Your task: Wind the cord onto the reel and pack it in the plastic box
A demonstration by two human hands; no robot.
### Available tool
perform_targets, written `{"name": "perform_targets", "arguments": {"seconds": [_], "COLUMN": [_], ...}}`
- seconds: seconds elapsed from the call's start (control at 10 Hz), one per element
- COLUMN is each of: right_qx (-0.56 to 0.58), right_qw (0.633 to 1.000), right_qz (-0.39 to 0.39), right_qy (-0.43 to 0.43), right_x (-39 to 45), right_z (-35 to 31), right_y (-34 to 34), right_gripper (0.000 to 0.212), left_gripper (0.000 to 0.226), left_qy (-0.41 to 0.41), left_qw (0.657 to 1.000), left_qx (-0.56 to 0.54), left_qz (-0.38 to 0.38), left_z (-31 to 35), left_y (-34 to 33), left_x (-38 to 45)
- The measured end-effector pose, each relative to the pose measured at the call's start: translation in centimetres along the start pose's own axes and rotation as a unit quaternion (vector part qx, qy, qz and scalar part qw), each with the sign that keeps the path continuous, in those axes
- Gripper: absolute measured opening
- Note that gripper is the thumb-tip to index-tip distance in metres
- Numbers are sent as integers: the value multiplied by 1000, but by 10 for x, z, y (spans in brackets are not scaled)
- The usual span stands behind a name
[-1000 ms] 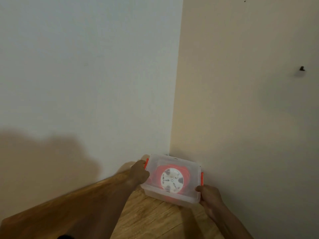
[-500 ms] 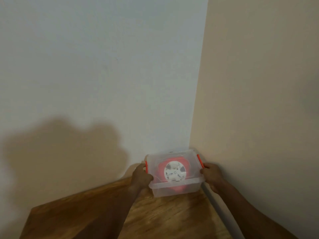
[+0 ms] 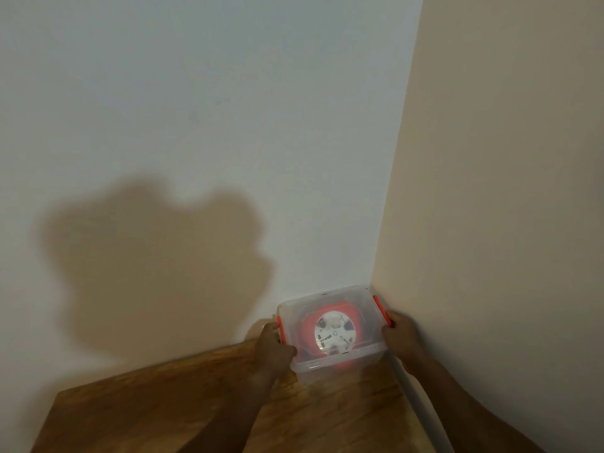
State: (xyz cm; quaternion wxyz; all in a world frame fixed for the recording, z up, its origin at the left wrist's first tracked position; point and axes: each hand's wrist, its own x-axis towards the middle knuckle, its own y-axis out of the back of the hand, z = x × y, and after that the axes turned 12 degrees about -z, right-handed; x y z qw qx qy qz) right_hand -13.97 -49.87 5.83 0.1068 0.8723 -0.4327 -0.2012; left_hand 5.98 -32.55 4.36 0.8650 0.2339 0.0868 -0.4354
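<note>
A clear plastic box with a lid and orange side latches stands on the wooden table, pushed into the corner of the two walls. Through the lid I see the red cord reel with its white round face. My left hand grips the box's left side at the latch. My right hand grips the right side at the other latch, close to the beige wall.
A white wall rises behind the box and a beige wall stands to its right. A pale strip runs along the table's right edge. The table's left corner lies at the lower left.
The box has moved back and to the right, into the corner against the walls, and now sits squarer. Both hands stayed on its sides. The view has shifted left.
</note>
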Motion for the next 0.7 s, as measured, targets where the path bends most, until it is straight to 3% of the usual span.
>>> {"name": "perform_targets", "arguments": {"seconds": [0.2, 0.3, 0.4, 0.5, 0.6, 0.7], "right_qx": [-32, -95, -163, -79, -228, -319], "right_qw": [999, 995, 984, 987, 973, 860], "right_qz": [-7, -5, 59, 53, -25, -370], "right_qy": [33, 32, 46, 130, 10, -147], "right_x": [2, -2, -17, -53, -86, -84], "right_z": [-1, 6, 21, 51, 103, 89], "right_y": [0, -2, -13, -27, -46, -63], "right_gripper": [23, 27, 60, 62, 71, 125], "left_gripper": [63, 49, 34, 36, 57, 75], "left_qy": [-16, -52, -93, -74, -19, 14], "left_qw": [1000, 996, 991, 985, 980, 966], "left_qx": [16, 67, 88, 151, 195, 256], "left_qz": [9, 9, 26, 37, -17, -40], "left_z": [3, -3, -27, -73, -108, -113], "left_y": [-6, -4, 3, 18, 36, 54], "left_x": [-7, -12, -27, -44, -55, -69]}}
